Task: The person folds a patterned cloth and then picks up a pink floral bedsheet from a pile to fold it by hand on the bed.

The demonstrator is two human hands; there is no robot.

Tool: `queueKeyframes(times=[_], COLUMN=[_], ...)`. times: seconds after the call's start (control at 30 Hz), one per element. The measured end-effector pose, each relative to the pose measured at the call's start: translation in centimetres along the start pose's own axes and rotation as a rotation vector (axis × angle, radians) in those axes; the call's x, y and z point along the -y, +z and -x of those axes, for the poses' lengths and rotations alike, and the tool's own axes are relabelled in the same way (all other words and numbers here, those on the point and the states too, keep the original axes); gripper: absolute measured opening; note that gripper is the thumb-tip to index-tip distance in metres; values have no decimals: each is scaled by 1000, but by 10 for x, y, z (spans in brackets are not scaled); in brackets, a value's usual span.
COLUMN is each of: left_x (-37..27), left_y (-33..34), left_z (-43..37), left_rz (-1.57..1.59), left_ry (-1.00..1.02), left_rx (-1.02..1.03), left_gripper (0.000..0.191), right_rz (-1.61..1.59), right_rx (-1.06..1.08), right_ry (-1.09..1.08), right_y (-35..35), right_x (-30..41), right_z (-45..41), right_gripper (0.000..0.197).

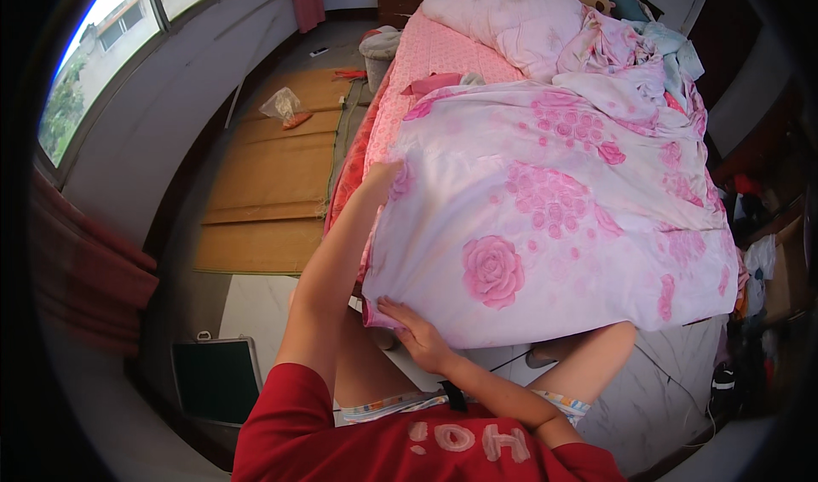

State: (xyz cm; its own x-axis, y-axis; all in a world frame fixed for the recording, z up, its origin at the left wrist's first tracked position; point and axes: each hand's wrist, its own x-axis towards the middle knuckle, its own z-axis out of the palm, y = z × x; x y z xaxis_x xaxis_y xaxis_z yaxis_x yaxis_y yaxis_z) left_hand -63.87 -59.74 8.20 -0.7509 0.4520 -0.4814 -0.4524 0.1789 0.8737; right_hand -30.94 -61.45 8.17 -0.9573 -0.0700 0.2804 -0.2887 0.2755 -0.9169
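Note:
A white duvet cover or sheet with pink roses (pixel 441 239) lies spread over the near part of a bed. At its left edge, my left hand (pixel 385 174) rests on the cloth beside a pink rose print; its fingers are partly hidden, so its grip is unclear. My right hand (pixel 415 338) touches the near left corner of the cloth, with fingers extended over the fabric and a darker pink hem (pixel 377 318) beside them. Wrinkles run through the cloth between the two hands. Further back, a pink patterned mattress cover (pixel 425 44) shows under a crumpled pale pink quilt (pixel 498 9).
Left of the bed a tan folding mat (pixel 268 182) bears a clear plastic bag (pixel 281 104). A green board (pixel 216 380) lies on the floor at the near left. A fabric-covered bin (pixel 380 48) stands beside the bed. Clothes and bags (pixel 759 258) crowd the right side.

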Motion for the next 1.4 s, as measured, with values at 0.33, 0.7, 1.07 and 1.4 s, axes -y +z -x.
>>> queueKeyframes(times=[0.33,0.7,1.07,1.4], left_x=[-38,-4,20,82], left_y=[-34,-52,277,349], left_z=[-50,-26,80,53], left_rz=[21,-804,-611,-700], left_ry=[492,241,1167,1078], left_rx=[-398,-780,-114,-6], left_gripper=[13,37,44,50], right_rz=[-360,-207,470,845], right_rx=[139,158,-1076,-972], right_ry=[168,181,197,682], right_y=[12,3,-353,-496], right_x=[-11,-18,-56,-125], right_z=[-59,-44,68,121], right_gripper=[43,43,12,30])
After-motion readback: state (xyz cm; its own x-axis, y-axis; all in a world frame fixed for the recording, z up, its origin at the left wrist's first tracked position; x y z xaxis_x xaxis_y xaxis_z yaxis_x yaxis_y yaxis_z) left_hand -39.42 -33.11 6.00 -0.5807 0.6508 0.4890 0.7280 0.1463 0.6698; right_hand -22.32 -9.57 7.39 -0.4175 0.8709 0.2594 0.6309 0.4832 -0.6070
